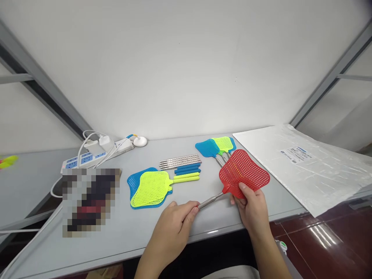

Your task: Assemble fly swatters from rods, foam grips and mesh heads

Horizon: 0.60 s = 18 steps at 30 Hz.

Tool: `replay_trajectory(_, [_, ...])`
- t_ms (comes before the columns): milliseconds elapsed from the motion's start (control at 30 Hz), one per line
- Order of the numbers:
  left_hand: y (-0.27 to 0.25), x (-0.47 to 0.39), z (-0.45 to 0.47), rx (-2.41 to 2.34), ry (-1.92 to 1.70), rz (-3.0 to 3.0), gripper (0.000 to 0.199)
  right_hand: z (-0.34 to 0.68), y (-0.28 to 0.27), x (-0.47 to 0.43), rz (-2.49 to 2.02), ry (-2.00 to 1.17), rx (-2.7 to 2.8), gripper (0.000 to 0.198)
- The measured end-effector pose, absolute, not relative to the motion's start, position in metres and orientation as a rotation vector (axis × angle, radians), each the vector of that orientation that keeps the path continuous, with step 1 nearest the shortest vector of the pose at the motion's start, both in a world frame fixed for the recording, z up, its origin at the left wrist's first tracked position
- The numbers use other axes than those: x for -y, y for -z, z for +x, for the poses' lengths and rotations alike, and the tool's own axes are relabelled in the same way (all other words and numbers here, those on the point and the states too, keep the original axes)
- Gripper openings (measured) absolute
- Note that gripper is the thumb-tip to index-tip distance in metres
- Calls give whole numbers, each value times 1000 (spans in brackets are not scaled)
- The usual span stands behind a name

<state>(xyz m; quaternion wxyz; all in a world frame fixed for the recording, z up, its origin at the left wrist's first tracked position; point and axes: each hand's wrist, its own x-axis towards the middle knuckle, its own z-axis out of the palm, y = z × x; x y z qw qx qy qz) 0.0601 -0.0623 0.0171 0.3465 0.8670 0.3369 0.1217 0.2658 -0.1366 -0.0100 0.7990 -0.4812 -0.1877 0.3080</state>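
A fly swatter with a red perforated head (244,172) and a metal rod (209,201) is held between both hands above the table's front edge. My left hand (177,224) is closed round the rod's lower end, which it hides. With the thumb on top, my right hand (251,207) pinches the lower edge of the red head. Left of centre lie yellow swatter heads (152,188) on top of blue heads (134,182). Beside them are yellow handle grips (187,178), blue handle grips (187,169) and several metal rods (180,161).
Blue and yellow swatters (207,148) with rods attached lie at the back right. A white plastic-wrapped sheet (293,162) covers the right side. At the left are a power strip (87,158) with cables, a white round device (140,141) and a pixelated item (93,201).
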Motion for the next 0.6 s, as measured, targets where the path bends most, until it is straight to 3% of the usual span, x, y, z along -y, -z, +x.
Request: replay_trajectory(600, [-25, 66, 60, -866, -420, 2244, 39, 266, 18, 140, -1120, -801, 619, 38])
